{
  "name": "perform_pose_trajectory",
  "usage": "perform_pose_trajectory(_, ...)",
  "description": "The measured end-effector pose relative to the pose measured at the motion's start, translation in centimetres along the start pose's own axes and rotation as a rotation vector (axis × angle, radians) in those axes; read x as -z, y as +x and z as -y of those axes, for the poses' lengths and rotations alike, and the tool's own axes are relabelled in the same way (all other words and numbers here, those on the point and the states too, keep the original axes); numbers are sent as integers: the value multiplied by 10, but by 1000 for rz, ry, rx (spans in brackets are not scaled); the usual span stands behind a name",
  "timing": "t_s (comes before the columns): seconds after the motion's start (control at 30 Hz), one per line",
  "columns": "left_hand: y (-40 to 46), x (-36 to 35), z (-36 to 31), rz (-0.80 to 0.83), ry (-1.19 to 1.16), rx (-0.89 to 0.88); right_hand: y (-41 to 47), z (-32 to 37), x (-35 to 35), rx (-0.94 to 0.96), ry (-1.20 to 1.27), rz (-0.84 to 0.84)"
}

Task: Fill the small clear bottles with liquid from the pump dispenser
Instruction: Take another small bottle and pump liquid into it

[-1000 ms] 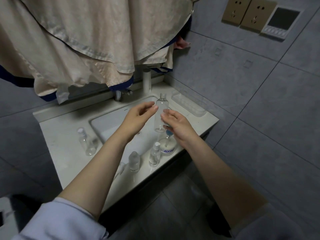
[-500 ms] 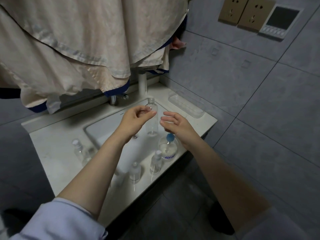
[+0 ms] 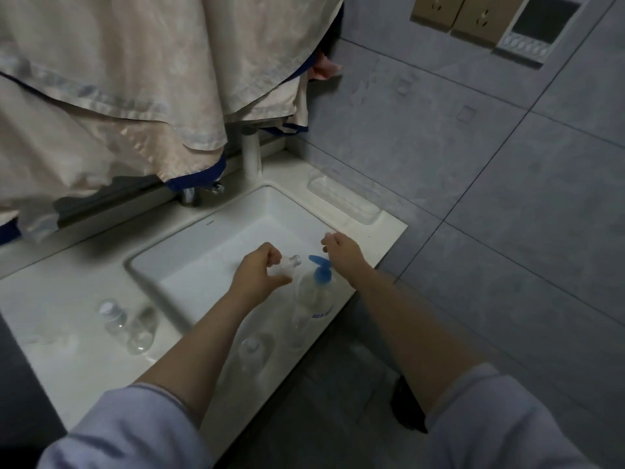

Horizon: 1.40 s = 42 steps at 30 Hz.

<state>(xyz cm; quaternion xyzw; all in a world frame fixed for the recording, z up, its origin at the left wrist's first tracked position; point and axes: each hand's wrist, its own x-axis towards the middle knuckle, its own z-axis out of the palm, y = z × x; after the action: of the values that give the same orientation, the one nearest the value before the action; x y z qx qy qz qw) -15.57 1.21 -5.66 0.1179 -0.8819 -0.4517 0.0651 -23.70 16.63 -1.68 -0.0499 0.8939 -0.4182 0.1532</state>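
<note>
My left hand (image 3: pixel 258 270) grips a small clear bottle (image 3: pixel 290 263) tilted on its side over the sink, its open neck pointing right toward the blue pump head (image 3: pixel 320 269). The pump dispenser (image 3: pixel 313 292), clear with a blue-printed label, stands on the counter's front right edge. My right hand (image 3: pixel 342 249) hovers just behind and right of the pump head with fingers curled; a pale speck shows at its fingertips, too small to identify. More small clear bottles rest on the counter: one capped (image 3: pixel 110 313), one beside it (image 3: pixel 142 330), one at the front edge (image 3: pixel 252 350).
A white sink basin (image 3: pixel 203 252) is set into the white counter (image 3: pixel 67 299), with a faucet (image 3: pixel 189 194) at the back. A clear tray (image 3: pixel 341 198) lies along the right wall. Beige cloth (image 3: pixel 118 79) hangs low over the back of the counter. Grey tiled wall on the right.
The bottle went from upright between both hands to tilted in my left hand alone, lowered beside the pump head. My right hand let go and moved right, behind the pump.
</note>
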Motion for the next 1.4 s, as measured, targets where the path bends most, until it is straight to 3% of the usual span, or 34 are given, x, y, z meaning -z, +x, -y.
perform_pose_trajectory(0.3,9,-13,-8,-17,-16,-98,10,6,-12,-138,31,72)
perform_pose_trajectory(0.57,2,-10,-18,-18,75,-180,19,-1,-22,-192,-195,-5)
perform_pose_trajectory(0.77,4,-9,-25,19,95,-131,20,-10,-29,-189,-194,-134)
perform_pose_trajectory(1.03,3,-12,-18,95,30,-23,23,-20,-36,-162,-276,-156)
perform_pose_trajectory(1.4,3,-9,-23,50,78,-76,26,-19,-33,-129,-217,-161)
